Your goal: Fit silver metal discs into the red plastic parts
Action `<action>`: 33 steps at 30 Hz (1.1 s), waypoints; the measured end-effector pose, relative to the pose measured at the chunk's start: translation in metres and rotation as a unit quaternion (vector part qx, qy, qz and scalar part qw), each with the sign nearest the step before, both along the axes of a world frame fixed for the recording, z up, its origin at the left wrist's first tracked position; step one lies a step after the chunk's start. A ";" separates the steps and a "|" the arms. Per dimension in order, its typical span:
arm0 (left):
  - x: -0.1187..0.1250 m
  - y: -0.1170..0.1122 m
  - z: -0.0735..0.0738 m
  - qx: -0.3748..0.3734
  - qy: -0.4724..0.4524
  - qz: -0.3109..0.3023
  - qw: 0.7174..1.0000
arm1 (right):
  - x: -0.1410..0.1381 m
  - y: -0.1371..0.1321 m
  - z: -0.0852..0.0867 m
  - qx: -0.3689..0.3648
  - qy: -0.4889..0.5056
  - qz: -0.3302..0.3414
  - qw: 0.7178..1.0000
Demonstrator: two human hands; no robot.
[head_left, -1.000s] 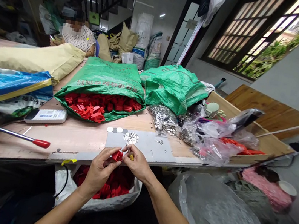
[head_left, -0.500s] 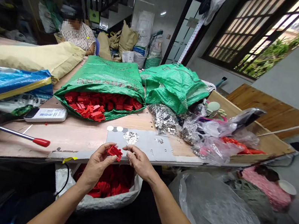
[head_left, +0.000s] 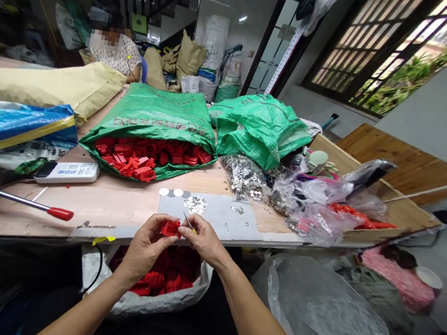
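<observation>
My left hand (head_left: 147,242) is closed around a small red plastic part (head_left: 171,229) with a hollow, box-like shape, held just above the table's front edge. Close against it, my right hand (head_left: 203,239) pinches a thin metal tool (head_left: 186,218) that shows a bit of yellow near the fingers; its exact kind is unclear. The right fingertips meet the red part's right side. Behind the hands, a pile of small silvery metal pieces (head_left: 195,204) lies on a grey sheet (head_left: 219,218). Below them, a white sack (head_left: 197,295) holds many similar red parts.
A green woven sack (head_left: 164,109) spills red parts on the table. Bagged metal pieces (head_left: 243,176) and a wooden tray (head_left: 406,224) with plastic bags stand right. A red-tipped lever (head_left: 59,213) and a white device (head_left: 68,172) lie left. A person (head_left: 116,52) sits across the table.
The red part has turned in my left hand. My right hand has shifted slightly left against it, and the thin metal tool now points up and to the left.
</observation>
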State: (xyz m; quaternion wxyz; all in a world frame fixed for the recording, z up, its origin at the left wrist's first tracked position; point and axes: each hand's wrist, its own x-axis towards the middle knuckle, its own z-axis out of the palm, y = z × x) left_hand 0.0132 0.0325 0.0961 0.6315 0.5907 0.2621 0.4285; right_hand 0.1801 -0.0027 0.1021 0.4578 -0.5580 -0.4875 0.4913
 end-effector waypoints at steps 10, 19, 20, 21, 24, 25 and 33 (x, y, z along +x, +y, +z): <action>-0.002 0.007 -0.013 0.106 0.096 0.040 0.989 | 0.003 0.001 -0.005 -0.002 0.000 0.019 1.000; -0.008 0.035 -0.019 0.170 0.237 0.006 0.957 | 0.004 -0.006 -0.002 0.045 -0.284 -0.015 0.958; -0.008 0.037 -0.018 0.176 0.238 0.001 0.955 | 0.004 -0.007 -0.002 0.051 -0.299 -0.012 0.953; -0.007 0.039 -0.018 0.180 0.241 -0.003 0.954 | 0.003 -0.007 -0.002 0.059 -0.313 -0.008 0.948; -0.006 0.044 -0.017 0.186 0.253 -0.018 0.949 | 0.003 -0.006 -0.002 0.082 -0.355 -0.001 0.931; -0.006 0.046 -0.017 0.189 0.258 -0.021 0.947 | 0.002 -0.006 -0.002 0.088 -0.369 -0.001 0.925; -0.007 0.049 -0.018 0.197 0.276 -0.024 0.940 | -0.002 -0.004 0.000 0.086 -0.410 0.006 0.908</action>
